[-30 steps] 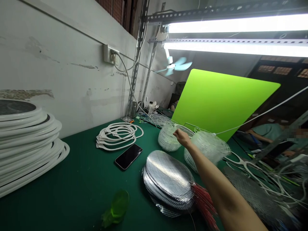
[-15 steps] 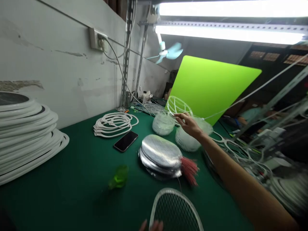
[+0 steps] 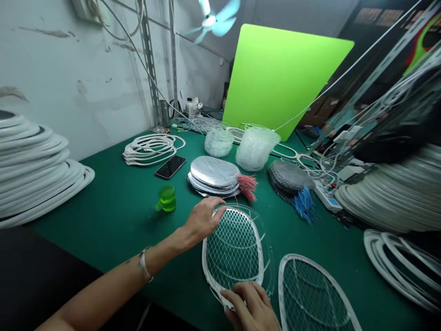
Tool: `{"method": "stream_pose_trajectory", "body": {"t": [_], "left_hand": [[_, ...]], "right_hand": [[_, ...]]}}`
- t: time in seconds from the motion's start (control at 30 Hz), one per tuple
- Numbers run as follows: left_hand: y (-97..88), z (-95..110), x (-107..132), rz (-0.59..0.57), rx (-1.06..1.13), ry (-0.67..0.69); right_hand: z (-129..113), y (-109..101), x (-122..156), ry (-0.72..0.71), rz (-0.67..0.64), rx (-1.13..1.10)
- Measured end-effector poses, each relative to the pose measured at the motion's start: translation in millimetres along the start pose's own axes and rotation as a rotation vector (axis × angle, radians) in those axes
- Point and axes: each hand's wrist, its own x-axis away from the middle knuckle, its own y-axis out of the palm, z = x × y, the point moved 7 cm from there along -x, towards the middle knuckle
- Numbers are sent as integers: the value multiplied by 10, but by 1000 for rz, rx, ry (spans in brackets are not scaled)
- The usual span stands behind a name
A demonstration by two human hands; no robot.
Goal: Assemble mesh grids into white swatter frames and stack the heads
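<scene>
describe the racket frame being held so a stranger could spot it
On the green bench, below a stack of silver mesh ovals, two white mesh racket frames lie side by side. It is the left one, with the left hand and the right hand on its rim; the other frame is untouched.

Under my fingers [image 3: 246,301] the racket frame [image 3: 207,262] is smooth white plastic with a soft sheen, and its wire mesh [image 3: 234,248] looks like thin, dull metal. The stacked mesh discs [image 3: 213,171] are bright, glossy silver metal, dimpled all over. The little cup [image 3: 167,198] is shiny translucent green plastic, and the phone [image 3: 170,166] has a glossy black glass face. The green tabletop [image 3: 113,230] looks smooth and matt.
</scene>
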Motion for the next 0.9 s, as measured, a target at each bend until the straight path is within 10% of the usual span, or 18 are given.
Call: {"method": "stream_pose_trajectory", "body": {"t": [0.23,0.9], "left_hand": [[545,-231,-441,-109,-183,-28],[787,-345,-542,-157,-350,-78]], "right_hand": [[-13,-110,-148,7,-21,-39],[62,-32,-213,-11,-15,-60]]}}
